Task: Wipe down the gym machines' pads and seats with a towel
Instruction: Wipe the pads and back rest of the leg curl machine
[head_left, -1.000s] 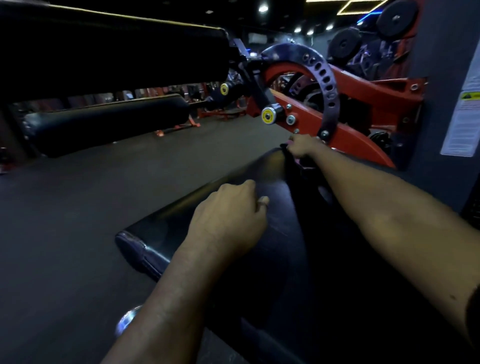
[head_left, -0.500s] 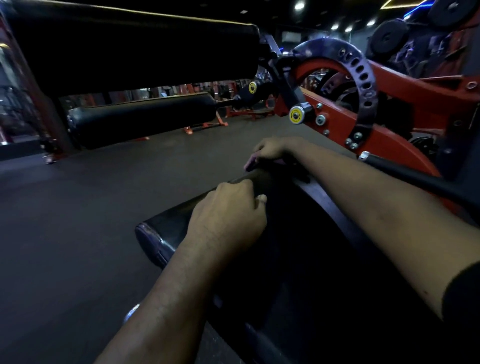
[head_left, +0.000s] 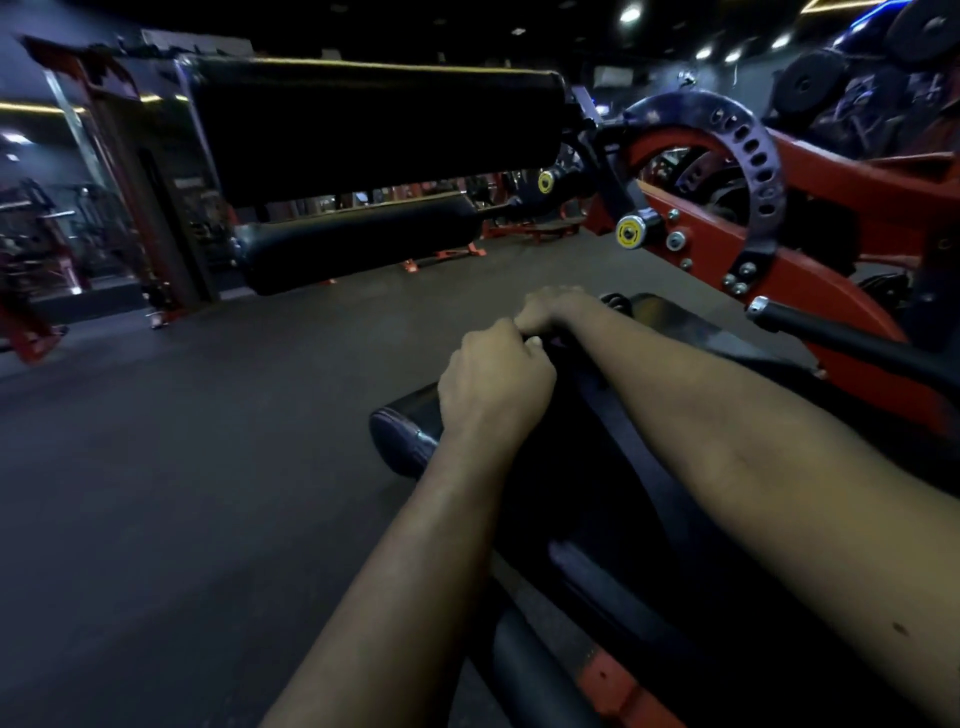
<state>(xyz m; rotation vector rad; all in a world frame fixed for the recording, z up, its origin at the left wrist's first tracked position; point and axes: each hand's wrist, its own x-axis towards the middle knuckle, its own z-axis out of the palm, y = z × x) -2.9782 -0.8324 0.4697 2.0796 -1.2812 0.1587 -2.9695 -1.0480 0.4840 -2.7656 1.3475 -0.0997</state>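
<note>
— Gym hall, dim, ceiling spots lit; dark rubber floor (head_left: 182, 467). First item?

— Seat pad (head_left: 410, 415): black vinyl, foreground, rolled front edge facing the floor. Red frame (head_left: 810, 270) on its right, with a black handle (head_left: 831, 332) beside the seat.

— Hands?

— Left hand (head_left: 493, 384): knuckles up, fingers clenched, at the seat's front edge. Right hand (head_left: 550, 312): just beyond and touching the left, fingers curled downward. Both close on a dark fold between them, taken to be the towel (head_left: 543, 342). It is black on black, so how far it spreads cannot be told.

— Step in hand?

— By judgement, bunching the towel at the front edge, ready for a stroke along the seat.

— Method notes?

— Fold the cloth into a flat wad, not a rope.
Press with the palm, because slick vinyl lets a loose cloth skate.
Draw long, overlapping passes from the front edge toward the back.
Wrap the cloth over the rolled edge and run it along the side seams.

— Outstanding?

— Upper roller pad (head_left: 374, 124) and lower roller pad (head_left: 358, 244), both well apart from the hands. Neither is being touched.
</note>
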